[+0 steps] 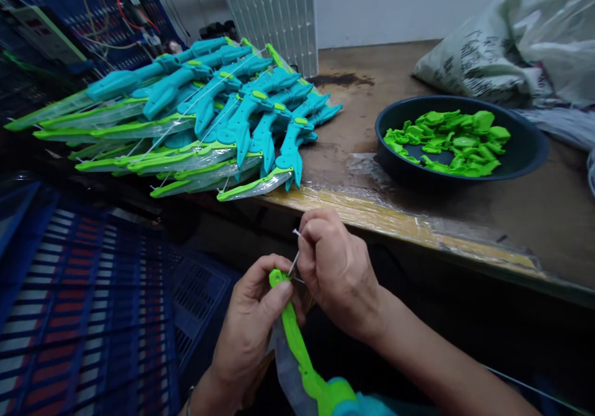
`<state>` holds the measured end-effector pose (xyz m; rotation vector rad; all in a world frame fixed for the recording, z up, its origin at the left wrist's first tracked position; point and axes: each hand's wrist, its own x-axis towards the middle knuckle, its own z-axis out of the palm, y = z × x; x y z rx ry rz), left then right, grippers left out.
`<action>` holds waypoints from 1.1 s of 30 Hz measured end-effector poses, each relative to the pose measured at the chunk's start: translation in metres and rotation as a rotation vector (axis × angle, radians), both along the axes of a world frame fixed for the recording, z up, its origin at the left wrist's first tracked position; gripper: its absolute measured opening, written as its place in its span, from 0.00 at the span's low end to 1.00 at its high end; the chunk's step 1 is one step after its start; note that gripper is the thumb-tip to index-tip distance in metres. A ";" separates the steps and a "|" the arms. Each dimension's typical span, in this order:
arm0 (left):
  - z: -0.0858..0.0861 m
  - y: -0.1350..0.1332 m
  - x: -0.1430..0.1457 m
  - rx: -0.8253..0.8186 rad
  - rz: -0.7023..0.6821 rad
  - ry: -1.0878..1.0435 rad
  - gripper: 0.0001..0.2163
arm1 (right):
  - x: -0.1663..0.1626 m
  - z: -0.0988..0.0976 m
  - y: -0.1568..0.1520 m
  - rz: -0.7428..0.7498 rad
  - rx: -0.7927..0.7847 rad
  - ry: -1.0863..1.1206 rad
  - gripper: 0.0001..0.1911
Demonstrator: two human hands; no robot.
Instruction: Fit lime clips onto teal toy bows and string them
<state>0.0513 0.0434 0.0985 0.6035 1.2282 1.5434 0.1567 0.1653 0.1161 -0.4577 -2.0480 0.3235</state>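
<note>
My left hand point(258, 320) is closed around the tip of a green and teal plastic toy bow point(297, 348), thumb on top near a small hole. Clear plastic runs along the limb's side, and the teal part drops out of the bottom of the view. A white string point(294, 261) passes at the bow's tip and rises to my right hand point(337, 273), whose fingers are pinched shut on it. The short end of the string sticks out above those fingers. Part of the left fingers is hidden behind the bow.
Similar toy bows point(223, 112) lie piled on the table point(353, 155), left of a dark bowl point(530, 155) of green plastic pieces point(465, 140). A white printed sack point(483, 56) stands behind. Blue plastic crates point(83, 292) fill the lower left, below the table's taped edge.
</note>
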 end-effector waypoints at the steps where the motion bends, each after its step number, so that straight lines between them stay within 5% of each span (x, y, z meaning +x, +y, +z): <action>1: 0.000 0.002 0.000 0.003 0.007 -0.008 0.06 | 0.004 -0.007 -0.003 0.031 -0.026 -0.028 0.05; 10: -0.007 0.007 0.005 0.016 0.023 -0.079 0.03 | 0.028 -0.016 -0.030 0.300 -0.324 -0.104 0.07; 19: -0.008 0.007 0.002 0.086 -0.077 -0.032 0.05 | 0.021 -0.018 -0.038 0.435 -1.223 0.204 0.07; 22: -0.009 0.006 0.001 0.064 -0.051 -0.039 0.03 | 0.019 -0.021 -0.038 0.396 -1.190 0.189 0.09; 27: -0.008 0.009 0.007 -0.012 0.056 -0.097 0.06 | 0.019 -0.029 -0.041 0.310 -0.911 0.121 0.09; 33: -0.014 0.014 0.009 -0.059 0.045 -0.150 0.11 | 0.024 -0.030 -0.035 0.395 -0.722 0.073 0.08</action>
